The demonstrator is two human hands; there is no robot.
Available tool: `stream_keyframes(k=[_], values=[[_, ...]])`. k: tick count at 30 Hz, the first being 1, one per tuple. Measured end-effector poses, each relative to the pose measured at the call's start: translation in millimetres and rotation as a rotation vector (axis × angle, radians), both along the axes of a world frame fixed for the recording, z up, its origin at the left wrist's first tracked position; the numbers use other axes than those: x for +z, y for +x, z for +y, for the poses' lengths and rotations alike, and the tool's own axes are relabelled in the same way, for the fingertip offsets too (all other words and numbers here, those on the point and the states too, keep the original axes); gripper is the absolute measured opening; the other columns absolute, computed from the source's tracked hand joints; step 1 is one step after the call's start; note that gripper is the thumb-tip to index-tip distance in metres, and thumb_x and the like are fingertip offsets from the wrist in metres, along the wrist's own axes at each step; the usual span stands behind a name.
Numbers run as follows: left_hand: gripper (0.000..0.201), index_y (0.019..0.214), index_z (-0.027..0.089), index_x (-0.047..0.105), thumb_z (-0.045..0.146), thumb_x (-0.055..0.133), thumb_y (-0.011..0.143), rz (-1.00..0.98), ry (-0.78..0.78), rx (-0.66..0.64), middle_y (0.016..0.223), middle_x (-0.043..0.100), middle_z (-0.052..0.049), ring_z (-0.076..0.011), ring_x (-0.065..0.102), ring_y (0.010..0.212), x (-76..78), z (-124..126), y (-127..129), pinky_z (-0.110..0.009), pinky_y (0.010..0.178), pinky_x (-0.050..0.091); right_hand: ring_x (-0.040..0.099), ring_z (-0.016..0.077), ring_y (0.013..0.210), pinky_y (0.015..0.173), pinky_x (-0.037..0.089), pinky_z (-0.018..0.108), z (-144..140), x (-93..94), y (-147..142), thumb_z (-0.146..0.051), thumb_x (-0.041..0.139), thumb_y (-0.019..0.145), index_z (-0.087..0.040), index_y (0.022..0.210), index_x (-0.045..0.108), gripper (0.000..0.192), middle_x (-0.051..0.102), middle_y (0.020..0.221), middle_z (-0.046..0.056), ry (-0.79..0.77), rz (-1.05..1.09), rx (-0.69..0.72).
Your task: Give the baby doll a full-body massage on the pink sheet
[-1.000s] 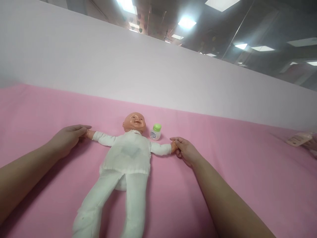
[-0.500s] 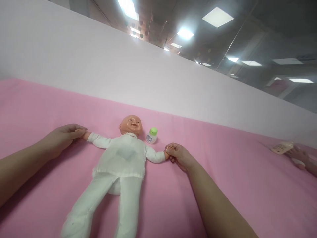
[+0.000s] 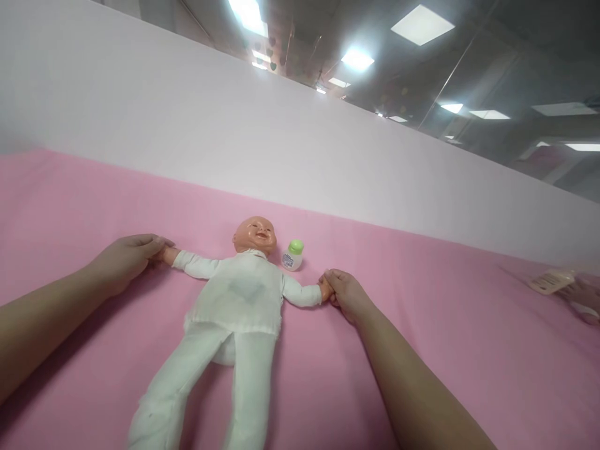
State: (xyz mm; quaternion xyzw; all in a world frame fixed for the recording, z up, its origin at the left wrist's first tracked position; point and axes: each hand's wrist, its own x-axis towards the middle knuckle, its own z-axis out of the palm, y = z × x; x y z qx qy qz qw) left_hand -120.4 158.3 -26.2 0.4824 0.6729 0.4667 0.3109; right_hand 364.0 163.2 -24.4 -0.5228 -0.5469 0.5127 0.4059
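A baby doll with a hard plastic head and a white cloth body lies on its back on a pink cloth, arms spread wide. My left hand is closed around the doll's hand on the left side of the view. On the other side, my right hand grips the doll's other hand, thumb and fingers wrapped over it. Beside the doll's head stands a small clear bottle with a green cap, touched by neither hand. The doll's feet are cut off by the bottom edge.
A white wall panel runs along the back of the pink surface. At the far right, another person's hand is beside a pale, beige bottle. Ceiling lights show above the panel.
The whole view has shifted slightly, so the doll and bottle appear a little farther right. Both my hands keep their hold on the doll's hands, my right fingers covering more of it.
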Motion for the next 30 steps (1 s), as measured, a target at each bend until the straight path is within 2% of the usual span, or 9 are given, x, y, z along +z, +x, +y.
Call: stream_keyframes(k=[3,7,10,12,15,19,24,27,30], values=[[0.052,0.114,0.018,0.073,0.052,0.068,0.074,-0.09,-0.069,-0.028,0.085,0.072,-0.008,-0.0201,0.062,0.07,-5.0,3,-7,-0.028,0.057,0.052,0.043,0.0098,0.047,0.043,0.029,0.023,1,-0.7,4,-0.056,0.074,0.082,-0.016,0.096,0.071,0.043,0.055,0.06,-0.001,-0.023,0.039,0.023],[0.063,0.121,0.019,0.07,0.044,0.076,0.063,-0.229,-0.079,-0.043,0.094,0.072,-0.007,-0.021,0.065,0.079,-4.9,3,-8,-0.029,0.066,0.055,0.051,0.0116,0.053,0.047,0.038,0.025,-1,2.9,12,-0.044,0.078,0.081,-0.015,0.112,0.071,0.043,0.066,0.072,0.004,-0.086,0.112,0.092],[0.07,0.122,0.02,0.068,0.045,0.081,0.058,-0.294,-0.074,-0.044,0.097,0.072,-0.006,-0.0206,0.065,0.082,-1.5,1,-5,-0.029,0.068,0.056,0.056,0.0119,0.059,0.054,0.045,0.027,-3,6.1,18,-0.039,0.082,0.079,-0.017,0.116,0.07,0.045,0.072,0.093,0.009,-0.111,0.165,0.147],[0.071,0.12,0.019,0.068,0.047,0.083,0.056,-0.303,-0.055,-0.049,0.094,0.071,-0.006,-0.0195,0.064,0.079,0.0,-1,-3,-0.028,0.067,0.055,0.057,0.012,0.061,0.057,0.046,0.027,-4,7.5,21,-0.037,0.085,0.076,-0.018,0.116,0.07,0.046,0.072,0.099,0.009,-0.116,0.172,0.174],[0.064,0.113,0.018,0.069,0.049,0.084,0.059,-0.267,-0.039,-0.077,0.087,0.069,-0.005,-0.018,0.06,0.073,-0.6,-1,-3,-0.028,0.064,0.053,0.054,0.0119,0.058,0.053,0.042,0.026,-5,8.2,20,-0.037,0.088,0.071,-0.019,0.108,0.07,0.045,0.069,0.082,0.004,-0.115,0.142,0.183],[0.049,0.105,0.018,0.069,0.053,0.077,0.072,-0.149,-0.044,-0.108,0.08,0.066,-0.004,-0.0171,0.056,0.068,-3.1,0,-5,-0.026,0.056,0.047,0.045,0.0101,0.051,0.046,0.031,0.024,-4,6.2,13,-0.043,0.089,0.068,-0.019,0.085,0.063,0.039,0.058,0.065,-0.002,-0.089,0.087,0.117],[0.041,0.088,0.018,0.069,0.058,0.071,0.078,-0.044,-0.087,-0.056,0.064,0.058,-0.001,-0.0146,0.047,0.058,-1.3,-1,-5,-0.023,0.048,0.036,0.03,0.0078,0.045,0.043,0.019,0.023,0,1.7,9,-0.06,0.078,0.076,-0.021,0.072,0.053,0.047,0.043,0.053,-0.007,-0.051,0.037,0.033],[0.041,0.093,0.018,0.071,0.057,0.07,0.078,-0.076,-0.073,-0.027,0.069,0.062,-0.003,-0.0158,0.051,0.06,-0.3,-1,-5,-0.025,0.05,0.04,0.026,0.008,0.043,0.043,0.017,0.024,2,0.0,10,-0.067,0.067,0.082,-0.021,0.071,0.055,0.049,0.038,0.05,-0.007,-0.033,-0.001,-0.002],[0.043,0.106,0.018,0.072,0.05,0.069,0.078,-0.118,-0.061,0.005,0.077,0.065,-0.005,-0.0171,0.055,0.063,-1.3,0,-7,-0.025,0.051,0.044,0.029,0.0086,0.043,0.042,0.018,0.024,3,-0.2,13,-0.063,0.065,0.083,-0.02,0.075,0.059,0.045,0.038,0.05,-0.007,-0.011,0.001,-0.033]])
